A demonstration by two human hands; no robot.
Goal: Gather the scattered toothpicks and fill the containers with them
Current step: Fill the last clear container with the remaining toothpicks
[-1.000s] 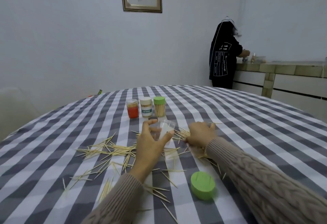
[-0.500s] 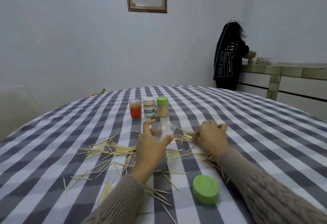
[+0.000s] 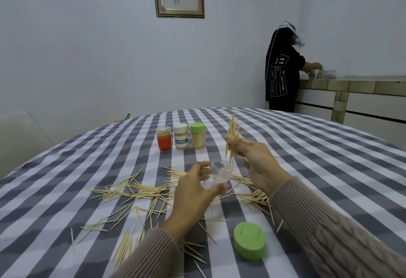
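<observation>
My left hand point(image 3: 193, 192) grips a clear plastic container point(image 3: 216, 173), tilted with its open mouth toward the upper left, above the checked tablecloth. My right hand point(image 3: 257, 163) pinches a bundle of toothpicks point(image 3: 232, 137) held nearly upright, its lower tips just above the container's mouth. Many loose toothpicks point(image 3: 136, 192) lie scattered over the cloth around and below both hands. A green lid point(image 3: 249, 243) lies flat near the front right.
Three filled toothpick jars stand in a row farther back: an orange one point(image 3: 163, 138), a white-labelled one point(image 3: 181, 136), a green-capped one point(image 3: 197, 136). A pale chair point(image 3: 19, 139) is at the left. A person in black point(image 3: 281, 73) stands at a counter at the back right.
My right hand has lifted off the table with a gathered bundle of toothpicks and brought it above the container. My left hand has kept hold of the container.
</observation>
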